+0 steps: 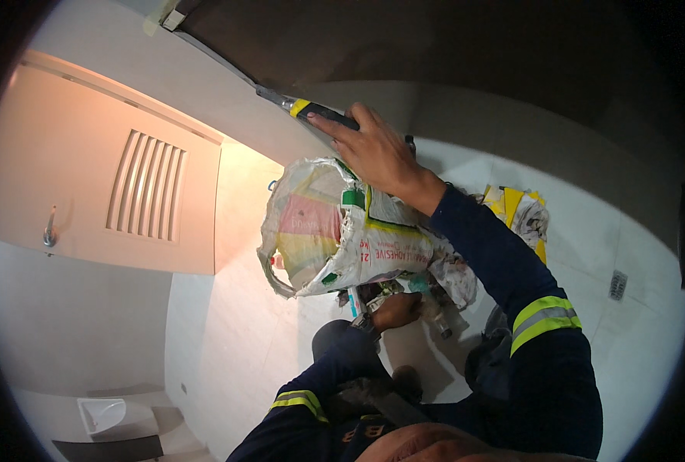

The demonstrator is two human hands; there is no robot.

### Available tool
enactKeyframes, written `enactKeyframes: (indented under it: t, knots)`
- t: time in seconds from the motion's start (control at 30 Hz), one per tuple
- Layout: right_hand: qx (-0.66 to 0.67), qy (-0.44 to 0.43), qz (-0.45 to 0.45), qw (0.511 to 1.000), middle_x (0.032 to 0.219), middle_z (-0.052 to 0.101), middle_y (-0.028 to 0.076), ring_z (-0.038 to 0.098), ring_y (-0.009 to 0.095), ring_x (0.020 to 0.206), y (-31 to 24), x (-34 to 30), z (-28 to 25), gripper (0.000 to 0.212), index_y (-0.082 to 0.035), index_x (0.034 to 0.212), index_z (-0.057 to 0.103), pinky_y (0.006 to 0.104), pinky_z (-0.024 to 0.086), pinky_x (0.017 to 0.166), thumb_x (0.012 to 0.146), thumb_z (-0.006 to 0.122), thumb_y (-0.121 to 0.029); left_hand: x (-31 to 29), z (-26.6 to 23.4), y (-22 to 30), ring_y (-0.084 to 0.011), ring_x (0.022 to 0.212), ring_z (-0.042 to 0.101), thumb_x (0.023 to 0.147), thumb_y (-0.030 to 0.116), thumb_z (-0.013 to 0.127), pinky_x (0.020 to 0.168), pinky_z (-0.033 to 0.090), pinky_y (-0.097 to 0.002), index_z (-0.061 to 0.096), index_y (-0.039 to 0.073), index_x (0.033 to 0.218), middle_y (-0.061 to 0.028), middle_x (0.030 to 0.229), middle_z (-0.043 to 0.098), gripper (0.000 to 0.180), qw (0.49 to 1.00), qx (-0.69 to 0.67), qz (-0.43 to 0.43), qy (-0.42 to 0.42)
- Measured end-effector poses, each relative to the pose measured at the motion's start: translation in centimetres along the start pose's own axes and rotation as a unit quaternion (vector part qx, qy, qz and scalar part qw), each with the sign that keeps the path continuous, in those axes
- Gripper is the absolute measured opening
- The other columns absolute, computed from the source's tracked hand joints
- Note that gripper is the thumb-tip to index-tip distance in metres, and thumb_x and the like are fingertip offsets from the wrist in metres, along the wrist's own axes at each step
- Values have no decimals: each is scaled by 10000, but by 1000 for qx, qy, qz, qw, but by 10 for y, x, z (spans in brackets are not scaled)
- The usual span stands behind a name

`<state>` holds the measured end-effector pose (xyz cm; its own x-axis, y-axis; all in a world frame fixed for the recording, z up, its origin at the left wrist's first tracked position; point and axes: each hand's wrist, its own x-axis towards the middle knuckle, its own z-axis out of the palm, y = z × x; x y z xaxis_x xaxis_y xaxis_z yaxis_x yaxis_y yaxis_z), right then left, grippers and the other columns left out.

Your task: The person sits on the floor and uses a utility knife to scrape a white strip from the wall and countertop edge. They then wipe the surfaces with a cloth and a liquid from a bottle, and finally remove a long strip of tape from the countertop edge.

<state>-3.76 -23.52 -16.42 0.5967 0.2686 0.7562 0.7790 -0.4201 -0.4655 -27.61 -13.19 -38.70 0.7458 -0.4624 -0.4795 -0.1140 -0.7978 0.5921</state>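
My right hand (pixel 385 154) reaches up and away, closed around a scraper (pixel 323 114) with a black and yellow handle. The scraper's tip is at the lower edge of a dark panel (pixel 404 42), where it meets the pale wall. Below that hand a large printed plastic sack (pixel 392 250) stands with its torn mouth toward the left. My left hand (pixel 398 310) is low, beside the sack's near side, with the fingers curled; what they hold, if anything, is hidden. A watch (pixel 364 323) is on the left wrist. Small mixed items (pixel 377 292) lie between that hand and the sack.
At left is a pale door (pixel 81 154) with a louvred vent and a lever handle (pixel 51 227). Crumpled yellow and white packaging (pixel 523 212) lies right of the sack. A floor drain (pixel 618 285) is at far right, a white basin-like fixture (pixel 102 414) at lower left.
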Motion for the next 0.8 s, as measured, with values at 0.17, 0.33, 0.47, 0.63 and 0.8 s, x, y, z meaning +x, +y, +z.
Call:
enactKeyframes:
  t: [0.17, 0.33, 0.47, 0.63, 0.8]
  knots:
    - [-32, 14, -23, 999, 1005, 509, 132, 621, 310, 904, -6, 5, -10, 504, -303, 1405, 625, 432, 563, 820, 926, 682, -158, 0, 4, -2, -460, 886, 665, 844, 203, 662, 766, 515, -541, 615, 22, 1039, -252, 910, 679, 270, 999, -18, 13, 32]
    - [-28, 23, -7, 999, 1003, 514, 133, 618, 309, 900, -14, 10, -10, 497, -297, 1399, 632, 426, 562, 814, 925, 681, -152, 3, 0, 2, -460, 896, 671, 877, 229, 641, 786, 521, -532, 620, 0, 1087, -262, 935, 692, 311, 1000, 3, -7, -2]
    - [-20, -2, 3, 1000, 1004, 517, 135, 618, 317, 914, -11, 4, -12, 491, -300, 1400, 631, 429, 559, 828, 930, 679, -168, 3, 0, 5, -466, 901, 672, 892, 235, 636, 795, 527, -527, 622, -14, 1117, -269, 939, 697, 336, 1000, 1, -17, -8]
    - [-20, -11, 11, 1000, 1011, 513, 141, 619, 312, 925, -13, 4, -12, 493, -306, 1417, 615, 441, 551, 832, 943, 672, -181, 0, 1, 9, -465, 899, 675, 897, 225, 631, 786, 523, -536, 628, -6, 1097, -267, 935, 695, 305, 1000, -2, 10, 16]
    - [7, 2, 17, 1000, 1015, 501, 148, 603, 316, 908, -23, 21, -9, 523, -318, 1450, 579, 437, 544, 823, 951, 662, -186, 3, -4, 13, -459, 896, 677, 903, 224, 629, 786, 523, -537, 626, 0, 1074, -263, 930, 695, 283, 1000, 2, -16, 4]
